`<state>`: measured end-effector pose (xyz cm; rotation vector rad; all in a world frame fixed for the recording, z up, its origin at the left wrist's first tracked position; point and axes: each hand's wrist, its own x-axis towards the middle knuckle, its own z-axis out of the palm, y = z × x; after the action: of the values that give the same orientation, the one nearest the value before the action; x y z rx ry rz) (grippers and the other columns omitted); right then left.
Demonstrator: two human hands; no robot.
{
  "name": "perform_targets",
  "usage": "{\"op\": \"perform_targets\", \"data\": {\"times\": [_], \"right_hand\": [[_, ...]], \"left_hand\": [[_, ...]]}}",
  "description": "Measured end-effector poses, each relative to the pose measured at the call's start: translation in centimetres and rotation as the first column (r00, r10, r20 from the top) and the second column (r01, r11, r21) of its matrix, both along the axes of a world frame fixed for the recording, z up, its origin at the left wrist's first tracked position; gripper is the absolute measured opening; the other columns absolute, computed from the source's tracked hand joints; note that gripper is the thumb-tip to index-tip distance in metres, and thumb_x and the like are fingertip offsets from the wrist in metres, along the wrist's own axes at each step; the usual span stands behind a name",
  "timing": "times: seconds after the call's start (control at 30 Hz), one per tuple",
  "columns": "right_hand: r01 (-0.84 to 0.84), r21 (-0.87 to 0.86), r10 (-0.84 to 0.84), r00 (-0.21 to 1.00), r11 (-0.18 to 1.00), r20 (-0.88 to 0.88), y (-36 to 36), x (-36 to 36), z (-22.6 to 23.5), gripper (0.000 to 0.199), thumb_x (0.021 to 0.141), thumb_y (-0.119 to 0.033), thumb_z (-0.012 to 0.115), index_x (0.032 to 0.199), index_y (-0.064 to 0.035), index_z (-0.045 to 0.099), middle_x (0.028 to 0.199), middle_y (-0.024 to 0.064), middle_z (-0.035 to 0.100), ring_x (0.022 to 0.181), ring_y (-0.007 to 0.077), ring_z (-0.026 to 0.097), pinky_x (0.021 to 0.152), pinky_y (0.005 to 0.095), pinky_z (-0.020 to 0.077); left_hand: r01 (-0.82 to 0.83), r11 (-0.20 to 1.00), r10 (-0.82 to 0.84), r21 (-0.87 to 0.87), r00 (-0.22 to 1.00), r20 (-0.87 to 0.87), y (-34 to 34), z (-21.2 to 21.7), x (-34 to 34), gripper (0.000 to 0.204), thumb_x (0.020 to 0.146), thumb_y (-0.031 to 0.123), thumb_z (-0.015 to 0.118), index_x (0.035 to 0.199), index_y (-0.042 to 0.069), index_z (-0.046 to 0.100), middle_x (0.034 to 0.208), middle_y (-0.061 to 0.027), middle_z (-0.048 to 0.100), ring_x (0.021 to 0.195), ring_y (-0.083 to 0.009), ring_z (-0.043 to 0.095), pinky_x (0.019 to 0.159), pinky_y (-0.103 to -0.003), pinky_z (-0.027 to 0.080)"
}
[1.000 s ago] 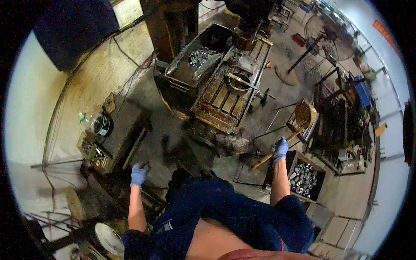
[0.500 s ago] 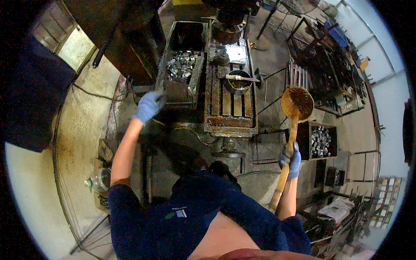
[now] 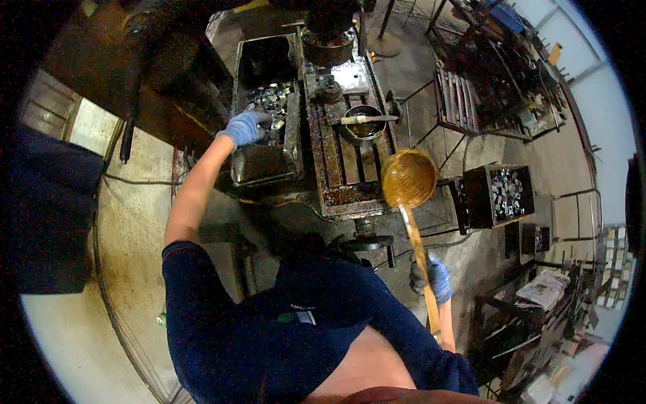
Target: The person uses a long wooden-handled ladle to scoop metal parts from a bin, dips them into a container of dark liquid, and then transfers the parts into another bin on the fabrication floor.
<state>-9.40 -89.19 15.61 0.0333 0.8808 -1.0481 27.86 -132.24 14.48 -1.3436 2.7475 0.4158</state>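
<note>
My left hand [image 3: 246, 128], in a blue glove with greyish fingers, reaches over the side of a dark metal trough [image 3: 237, 151]. Its fingers are partly spread at the edge of a heap of small shiny metal pieces [image 3: 277, 101]; I see nothing held in it. My right hand [image 3: 433, 278], gloved alike, is closed around the wooden handle of a long-handled scoop [image 3: 412, 180]. The scoop's round, yellowish-brown bowl tilts up beside the near right corner of a slotted machine table [image 3: 350, 195]. Whether anything lies in the bowl, I cannot make out.
On the machine table stands a round pot [image 3: 364, 133] with a brush [image 3: 369, 119] across its rim. A handwheel [image 3: 365, 242] juts out below the table. To the right are a box of metal pieces [image 3: 508, 195] and a metal rack [image 3: 457, 101]. Cables run along the left wall.
My left hand has moved from beside the trough's near end to the metal pieces inside. With the scoop, my right hand has come leftward and lower, nearer the machine table. The view has shifted.
</note>
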Motion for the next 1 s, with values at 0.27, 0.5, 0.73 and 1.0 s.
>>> {"op": "perform_targets", "data": {"times": [0.27,0.5,0.73,1.0], "right_hand": [[0.117,0.054,-0.114,0.992,0.992,-0.057,-3.7,6.0,-1.2,0.041,0.082,-0.044,0.048,0.095,-0.0048,0.05,0.056,0.0048,0.046,0.037,0.0129,0.038,0.034,0.0287,0.035],[0.403,0.048,-0.35,0.842,0.914,-0.41,-8.4,12.6,-2.8,0.035,0.084,-0.038,0.047,0.087,-0.0039,0.054,0.055,0.0035,0.047,0.037,0.0125,0.04,0.035,0.0252,0.0346],[0.453,0.117,-0.387,0.849,0.884,-0.36,-10.8,14.8,-2.9,0.026,0.08,-0.036,0.056,0.082,-0.0095,0.059,0.062,-0.0012,0.054,0.049,0.008,0.049,0.044,0.0216,0.038],[0.513,0.098,-0.444,0.811,0.853,-0.38,-11.5,13.7,-1.0,0.028,0.078,-0.038,0.059,0.073,-0.0112,0.057,0.058,-0.0024,0.05,0.044,0.0077,0.046,0.042,0.0223,0.0376]], "left_hand": [[0.449,0.845,-0.535,0.291,0.693,0.483,-9.4,-10.2,-4.8,0.04,0.072,0.014,0.057,0.112,0.017,0.055,0.104,-0.01,0.06,0.092,-0.0295,0.058,0.076,-0.038,0.048],[0.791,0.461,-0.803,0.402,0.179,0.568,-15.1,-20.3,-4.9,0.028,0.076,0.015,0.057,0.104,0.014,0.058,0.101,-0.0018,0.059,0.09,-0.022,0.056,0.073,-0.034,0.047],[0.883,0.274,-0.798,0.381,-0.012,0.603,-14.6,-16.2,-5.2,0.03,0.081,0.017,0.05,0.11,0.012,0.056,0.112,-0.0028,0.053,0.101,-0.0228,0.05,0.081,-0.037,0.042],[0.947,0.087,-0.773,0.31,-0.132,0.621,-13.4,-14.0,-7.7,0.031,0.085,0.02,0.046,0.114,0.01,0.054,0.121,-0.0039,0.049,0.109,-0.0235,0.045,0.087,-0.04,0.039]]}}
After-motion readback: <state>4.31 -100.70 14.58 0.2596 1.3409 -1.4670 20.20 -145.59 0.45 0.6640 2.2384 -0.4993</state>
